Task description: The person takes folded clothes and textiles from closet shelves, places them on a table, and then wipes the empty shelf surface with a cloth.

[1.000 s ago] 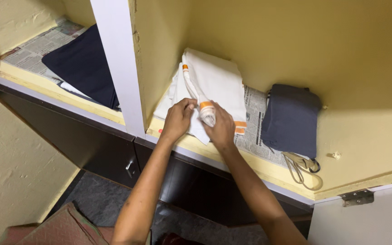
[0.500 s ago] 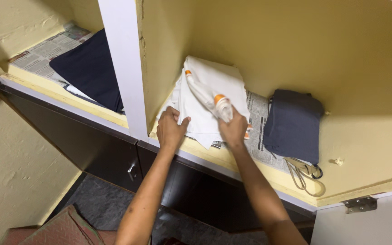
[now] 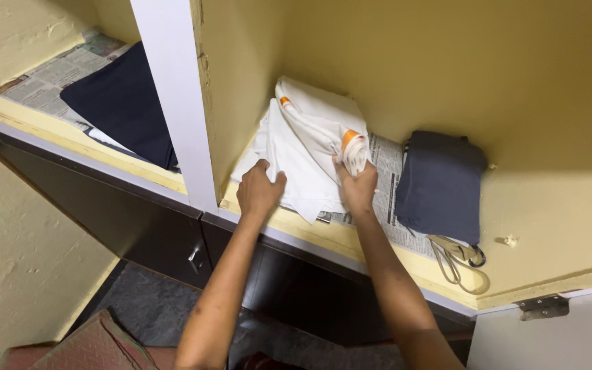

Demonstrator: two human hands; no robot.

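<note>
Nearest to you, at the bottom left of the view, a reddish-brown cardboard flap [image 3: 97, 342] lies over the dark floor. Above it runs the dark cabinet front [image 3: 138, 219] with a small metal handle [image 3: 195, 255], and at the lower right a metal hinge [image 3: 543, 306] sits on the white door edge.

Your left hand [image 3: 260, 193] rests at the front edge of the right-hand shelf compartment. Its fingers are curled together and pressed onto the near left corner of the folded white cloth [image 3: 303, 161]; the thumb lies on top of the fabric. Your right hand [image 3: 358, 188] is just beside it, to the right. Its fingers are clamped on the bunched end of the white cloth's orange-banded border [image 3: 352, 142], lifted slightly above the stack.

The white cloth lies in the left part of this compartment, close to the white vertical divider [image 3: 173, 103], on a newspaper shelf liner [image 3: 381, 181]. The orange-banded border runs diagonally across the top of the cloth from the far left toward your right hand.

To the right, apart from the white cloth, a folded dark grey garment [image 3: 440, 185] lies on the same liner. A beige cord [image 3: 450, 260] with a dark ring lies at its near edge.

Farther left, beyond the divider, a folded navy garment [image 3: 125, 103] lies on newspaper in the neighbouring compartment.
</note>
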